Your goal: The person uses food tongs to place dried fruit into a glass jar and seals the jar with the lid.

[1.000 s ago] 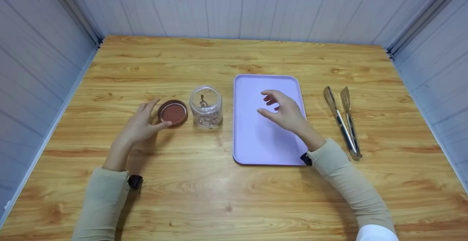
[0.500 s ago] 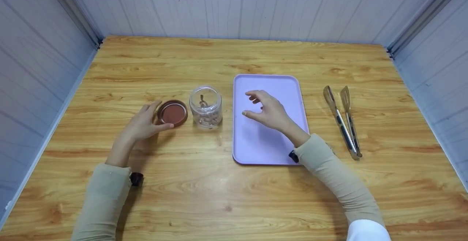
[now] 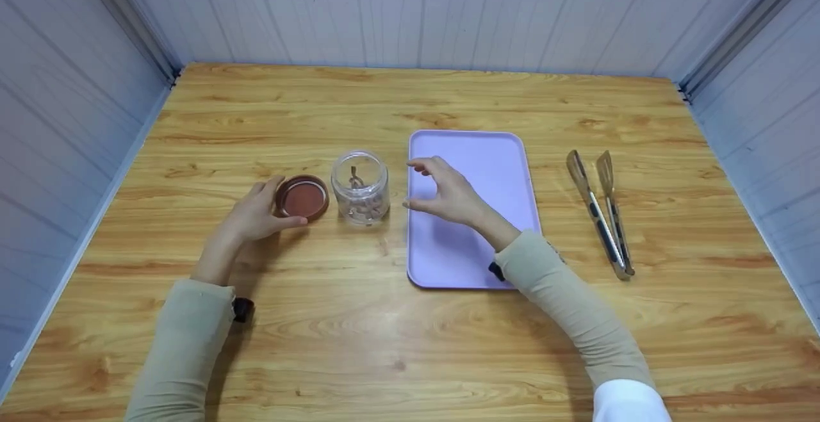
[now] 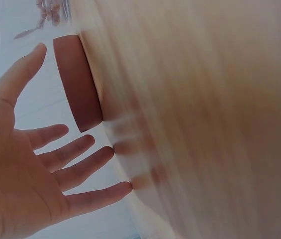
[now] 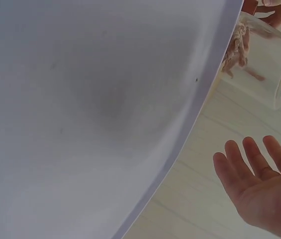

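Note:
My left hand reaches around the near-left side of a round reddish-brown lid, which lies on the table. In the left wrist view, its spread fingers stand just apart from the lid's side wall. To the lid's right stands an uncovered clear jar. Inside it sit several small brownish pieces, their kind hard to make out. My right hand hovers over the left edge of a lilac tray, fingers and thumb parted toward the jar, touching nothing.
Metal tongs with dark grips lie spread on the wooden table, right of the tray. Pale panels close off the back and both sides.
My right hand has moved left across the tray toward the jar. My left hand has shifted slightly right, closer about the lid. Lid, jar, tray and tongs have stayed put.

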{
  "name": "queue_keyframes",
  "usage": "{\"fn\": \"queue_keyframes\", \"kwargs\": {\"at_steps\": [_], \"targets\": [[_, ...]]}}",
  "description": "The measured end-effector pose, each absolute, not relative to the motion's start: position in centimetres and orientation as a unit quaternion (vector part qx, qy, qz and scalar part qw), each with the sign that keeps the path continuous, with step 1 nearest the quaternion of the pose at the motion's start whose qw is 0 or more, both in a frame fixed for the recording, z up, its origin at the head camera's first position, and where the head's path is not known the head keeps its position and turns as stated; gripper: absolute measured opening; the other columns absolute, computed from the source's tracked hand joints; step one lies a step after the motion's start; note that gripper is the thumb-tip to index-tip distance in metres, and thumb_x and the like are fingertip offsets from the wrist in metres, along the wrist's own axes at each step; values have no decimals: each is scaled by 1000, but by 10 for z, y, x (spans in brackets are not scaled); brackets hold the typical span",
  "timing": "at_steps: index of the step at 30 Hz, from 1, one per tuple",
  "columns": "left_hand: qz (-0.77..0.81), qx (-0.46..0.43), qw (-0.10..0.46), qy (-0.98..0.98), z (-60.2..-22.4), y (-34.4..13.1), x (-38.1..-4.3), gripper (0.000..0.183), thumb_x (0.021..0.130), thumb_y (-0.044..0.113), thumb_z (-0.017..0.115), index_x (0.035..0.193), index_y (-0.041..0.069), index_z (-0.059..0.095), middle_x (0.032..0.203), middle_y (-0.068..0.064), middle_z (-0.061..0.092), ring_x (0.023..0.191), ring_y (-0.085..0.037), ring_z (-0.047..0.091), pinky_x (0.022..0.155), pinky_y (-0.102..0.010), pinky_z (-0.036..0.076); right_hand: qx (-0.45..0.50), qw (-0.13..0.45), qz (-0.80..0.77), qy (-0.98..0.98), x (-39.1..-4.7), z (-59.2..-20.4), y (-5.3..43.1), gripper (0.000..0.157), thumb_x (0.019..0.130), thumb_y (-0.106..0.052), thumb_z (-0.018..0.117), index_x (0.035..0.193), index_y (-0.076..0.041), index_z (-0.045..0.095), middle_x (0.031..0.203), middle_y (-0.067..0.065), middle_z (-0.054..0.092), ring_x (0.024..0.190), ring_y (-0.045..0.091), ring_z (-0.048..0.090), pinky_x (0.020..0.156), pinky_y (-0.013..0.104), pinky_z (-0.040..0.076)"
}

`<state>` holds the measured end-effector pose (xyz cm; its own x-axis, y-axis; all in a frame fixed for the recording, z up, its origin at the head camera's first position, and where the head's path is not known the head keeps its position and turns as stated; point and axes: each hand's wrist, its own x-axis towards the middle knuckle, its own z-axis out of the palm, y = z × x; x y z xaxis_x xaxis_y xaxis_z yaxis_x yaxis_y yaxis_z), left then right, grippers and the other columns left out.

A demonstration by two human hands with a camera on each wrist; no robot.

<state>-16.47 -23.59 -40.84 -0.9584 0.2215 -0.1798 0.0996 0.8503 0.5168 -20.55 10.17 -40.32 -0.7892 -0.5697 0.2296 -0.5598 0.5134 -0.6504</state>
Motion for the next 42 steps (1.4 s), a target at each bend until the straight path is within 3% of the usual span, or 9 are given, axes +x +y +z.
{"fn": "queue_keyframes", "kwargs": {"at_steps": [14,23,30,42], "targets": [[236,69,128,961,-407,-229,-168,96,70,45,70,135,-6,20,123,-33,31,109,-47,35,88,-58,29,-341,24,-383,858,-209,-410,80,76,71,-27,74,131,0,35,119,17,43,111,26,41,94,33,31],[218,78,120,965,-408,-229,-169,93,70,44,70,132,-8,24,118,-32,36,106,-46,38,86,-57,32,-332,66,-388,857,-209,-412,70,80,72,-25,74,136,-7,29,125,14,38,116,26,36,96,36,29],[202,79,117,969,-410,-229,-171,91,70,43,70,130,-9,26,116,-32,39,104,-46,39,85,-55,33,-327,67,-402,852,-211,-416,61,82,70,-24,75,136,-9,28,126,8,38,116,24,36,96,32,28],[178,51,143,972,-409,-225,-175,103,69,54,66,135,-9,18,126,-32,32,110,-46,33,87,-57,30,-306,95,-439,839,-213,-418,50,85,68,-19,77,136,-7,28,126,13,40,114,16,37,98,32,26]]}}
